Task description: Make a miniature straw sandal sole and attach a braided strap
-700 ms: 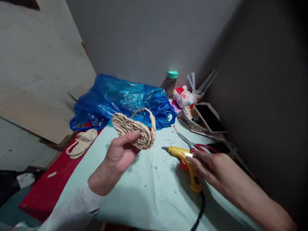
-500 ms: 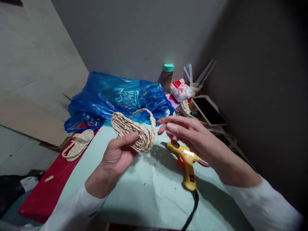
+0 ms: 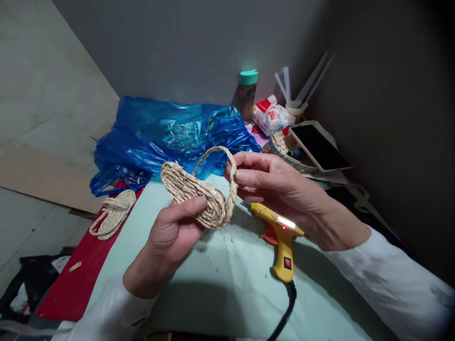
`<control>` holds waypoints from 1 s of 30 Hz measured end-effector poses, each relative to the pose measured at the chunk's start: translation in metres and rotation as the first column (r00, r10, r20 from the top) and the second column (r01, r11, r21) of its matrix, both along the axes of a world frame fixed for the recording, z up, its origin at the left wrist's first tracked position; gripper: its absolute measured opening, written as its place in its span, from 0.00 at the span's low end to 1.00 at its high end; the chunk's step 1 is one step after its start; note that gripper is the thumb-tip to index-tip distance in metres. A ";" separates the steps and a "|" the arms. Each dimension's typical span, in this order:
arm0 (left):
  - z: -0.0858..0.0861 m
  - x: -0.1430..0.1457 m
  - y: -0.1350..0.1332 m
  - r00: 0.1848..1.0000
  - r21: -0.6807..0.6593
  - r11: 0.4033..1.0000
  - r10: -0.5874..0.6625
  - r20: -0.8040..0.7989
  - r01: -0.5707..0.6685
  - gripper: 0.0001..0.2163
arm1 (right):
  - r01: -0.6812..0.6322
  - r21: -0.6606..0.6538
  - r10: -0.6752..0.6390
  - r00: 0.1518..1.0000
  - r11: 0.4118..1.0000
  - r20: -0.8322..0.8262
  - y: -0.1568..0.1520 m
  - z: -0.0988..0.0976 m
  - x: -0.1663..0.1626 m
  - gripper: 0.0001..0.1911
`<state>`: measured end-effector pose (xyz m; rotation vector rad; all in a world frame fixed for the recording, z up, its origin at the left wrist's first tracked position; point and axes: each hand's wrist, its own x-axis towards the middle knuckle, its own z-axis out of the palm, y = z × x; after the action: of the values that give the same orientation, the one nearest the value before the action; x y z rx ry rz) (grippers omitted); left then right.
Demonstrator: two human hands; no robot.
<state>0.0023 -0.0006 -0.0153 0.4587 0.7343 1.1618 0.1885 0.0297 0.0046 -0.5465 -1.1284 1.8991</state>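
Note:
A small sole-shaped coil of braided straw [image 3: 192, 192] is gripped in my left hand [image 3: 174, 232], thumb on top and fingers beneath. From its right end a loose straw braid [image 3: 215, 149] rises and arches back over the coil. My right hand [image 3: 273, 182] pinches this braid between thumb and fingers, near the coil's right end. Under the right hand, a yellow glue gun [image 3: 282, 237] lies on the pale green table sheet [image 3: 199, 303], its red light lit and its nozzle pointing left.
A finished-looking straw slipper [image 3: 115, 213] lies on a red strip [image 3: 71, 289] at the left. Behind are a blue plastic bag [image 3: 156, 137], a jar with a green lid [image 3: 248, 90], a tissue pack [image 3: 272, 116], a woven basket [image 3: 277, 144], a tablet [image 3: 322, 147] and glue sticks [image 3: 314, 78].
My right hand has moved left to the loose braid and closed on it. My left hand keeps its hold on the coil. The view has shifted slightly.

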 end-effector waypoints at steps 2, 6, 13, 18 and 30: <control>-0.001 0.000 0.000 1.000 -0.023 1.000 0.008 -0.010 -0.008 0.10 | 0.037 0.033 -0.038 0.999 0.999 0.036 0.000 0.000 0.000 0.07; -0.001 0.001 0.000 1.000 -0.038 0.999 0.004 -0.027 -0.005 0.15 | 0.098 0.092 -0.108 0.988 0.991 0.112 -0.001 0.004 0.001 0.06; -0.002 0.001 0.001 0.991 0.006 0.998 -0.060 -0.119 0.061 0.19 | 0.064 0.192 -0.100 0.977 0.979 0.187 0.001 0.001 0.002 0.05; -0.003 0.000 -0.001 0.980 0.039 0.990 -0.125 -0.152 0.133 0.19 | 0.047 0.216 -0.081 0.985 0.975 0.155 -0.003 0.000 0.001 0.04; 0.001 0.002 -0.001 0.959 0.096 0.978 -0.155 -0.239 0.183 0.23 | -0.032 0.197 0.001 0.988 0.980 0.154 -0.006 0.002 0.001 0.03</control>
<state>0.0042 -0.0020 -0.0142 0.7507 0.8119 1.0035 0.1894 0.0236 0.0066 -0.5794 -1.4087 1.7564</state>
